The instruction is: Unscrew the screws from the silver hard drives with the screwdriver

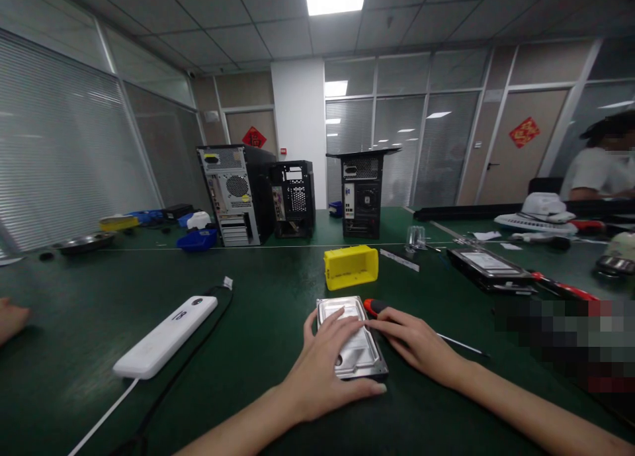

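A silver hard drive [360, 350] lies flat on the green table in front of me. My left hand [327, 363] spans it, fingers over the top and far left edge, thumb along the near edge. Fingers outstretched, my right hand [411, 340] touches the drive's right edge with its fingertips. Behind that hand is a screwdriver [376, 306] with an orange and black handle; its metal shaft shows to the right, and its middle is hidden. Just beyond the drive, a yellow plastic bin [351, 269] rests on its side, opening towards me.
To the left lies a white power strip [166, 337] with cables. Computer cases [235, 194] stand at the back beside a blue bin [197, 239]. Another drive [489, 267] and red-handled pliers [560, 286] lie right. Another person's hand [12, 320] is at far left; a person [595, 165] sits back right.
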`<state>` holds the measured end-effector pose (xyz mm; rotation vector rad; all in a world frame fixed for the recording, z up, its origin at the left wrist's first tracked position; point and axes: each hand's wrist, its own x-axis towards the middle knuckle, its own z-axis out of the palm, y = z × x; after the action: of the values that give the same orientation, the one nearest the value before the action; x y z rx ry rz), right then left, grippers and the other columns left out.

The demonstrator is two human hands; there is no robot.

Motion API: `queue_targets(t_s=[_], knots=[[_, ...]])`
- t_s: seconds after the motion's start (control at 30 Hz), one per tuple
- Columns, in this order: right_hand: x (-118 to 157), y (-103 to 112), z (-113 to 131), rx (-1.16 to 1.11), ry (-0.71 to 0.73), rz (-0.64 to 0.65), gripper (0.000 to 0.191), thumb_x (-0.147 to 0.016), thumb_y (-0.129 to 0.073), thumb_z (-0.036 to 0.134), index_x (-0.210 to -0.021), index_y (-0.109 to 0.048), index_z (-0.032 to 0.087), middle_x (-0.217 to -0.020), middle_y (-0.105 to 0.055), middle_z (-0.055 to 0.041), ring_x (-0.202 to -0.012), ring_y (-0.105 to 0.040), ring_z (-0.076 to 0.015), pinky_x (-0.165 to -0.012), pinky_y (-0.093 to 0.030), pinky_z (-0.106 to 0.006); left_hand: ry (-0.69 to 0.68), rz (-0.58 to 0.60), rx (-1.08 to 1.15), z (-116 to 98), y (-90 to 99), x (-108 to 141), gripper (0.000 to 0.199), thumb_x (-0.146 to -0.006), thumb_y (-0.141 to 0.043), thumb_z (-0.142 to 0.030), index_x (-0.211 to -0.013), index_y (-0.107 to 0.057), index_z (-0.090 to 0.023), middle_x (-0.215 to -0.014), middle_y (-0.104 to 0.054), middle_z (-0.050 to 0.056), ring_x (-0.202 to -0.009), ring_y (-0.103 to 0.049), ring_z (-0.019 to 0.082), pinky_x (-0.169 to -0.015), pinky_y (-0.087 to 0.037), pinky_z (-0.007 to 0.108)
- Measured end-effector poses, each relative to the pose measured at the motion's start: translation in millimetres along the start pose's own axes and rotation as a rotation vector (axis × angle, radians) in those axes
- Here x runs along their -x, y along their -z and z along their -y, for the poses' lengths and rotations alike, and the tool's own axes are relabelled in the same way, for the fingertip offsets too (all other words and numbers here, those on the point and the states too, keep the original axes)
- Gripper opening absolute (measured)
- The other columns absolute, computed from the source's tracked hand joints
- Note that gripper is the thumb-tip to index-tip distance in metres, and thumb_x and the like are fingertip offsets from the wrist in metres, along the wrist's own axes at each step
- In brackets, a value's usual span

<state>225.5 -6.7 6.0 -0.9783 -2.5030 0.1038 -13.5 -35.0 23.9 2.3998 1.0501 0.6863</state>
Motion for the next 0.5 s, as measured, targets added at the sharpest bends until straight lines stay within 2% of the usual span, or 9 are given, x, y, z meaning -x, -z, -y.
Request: queue_targets(t_s=[0.1,0.17,0.27,0.37,0.5], knots=[[1.5,0.0,-0.2,-0.005,-0.016,-0.011,0.041,-0.089,-0.04,0.015,-0.128,-0.049,0.023,-0.115,-0.056,-0.0095,-0.102,-0.056,-0.0185,-0.085,-0.048,-0.033,-0.075,0.081,-0.067,-5.1,7.3,-8.8,0.091,-0.068,-0.06,-0.068,-0.142,-0.027,-0.028,-0.145,-0.035,0.008,-0.136,-0.023,0.033,-0.106,0.014,0.058],[2.2,0.5,-0.1,0.0,-0.014,-0.016,0.042,-0.09,-0.039,0.015,-0.13,-0.047,0.022,-0.115,-0.055,-0.0101,-0.101,-0.056,-0.0187,-0.084,-0.048,-0.033,-0.127,0.094,-0.087,-7.8,11.8,-10.5,0.095,-0.067,-0.061,-0.067,-0.143,-0.024,-0.026,-0.146,-0.033,0.01,-0.136,-0.023,0.032,-0.106,0.016,0.056],[2.3,2.3,1.0,0.028,0.019,-0.007,0.045,-0.088,-0.041,0.012,-0.13,-0.048,0.024,-0.111,-0.057,-0.009,-0.099,-0.056,-0.0186,-0.083,-0.048,-0.034,-0.152,0.072,-0.079,-10.5,16.8,-7.7,0.093,-0.066,-0.064,-0.064,-0.142,-0.027,-0.023,-0.142,-0.038,0.012,-0.135,-0.027,0.031,-0.108,0.012,0.055],[2.3,3.1,1.8,0.066,0.044,-0.016,0.046,-0.085,-0.043,0.01,-0.127,-0.051,0.026,-0.108,-0.058,-0.0083,-0.097,-0.057,-0.0187,-0.082,-0.049,-0.034,-0.196,0.106,-0.06,-11.2,19.3,-4.1,0.086,-0.067,-0.066,-0.061,-0.139,-0.034,-0.025,-0.141,-0.041,0.011,-0.134,-0.028,0.031,-0.109,0.007,0.055],[3.0,1.8,0.9,0.086,0.023,-0.05,0.043,-0.085,-0.044,0.012,-0.125,-0.054,0.025,-0.109,-0.058,-0.0087,-0.097,-0.058,-0.0191,-0.082,-0.049,-0.035,-0.256,0.185,-0.06,-10.3,18.7,-5.9,0.084,-0.07,-0.065,-0.058,-0.141,-0.03,-0.032,-0.145,-0.033,0.007,-0.136,-0.023,0.033,-0.107,0.005,0.06]])
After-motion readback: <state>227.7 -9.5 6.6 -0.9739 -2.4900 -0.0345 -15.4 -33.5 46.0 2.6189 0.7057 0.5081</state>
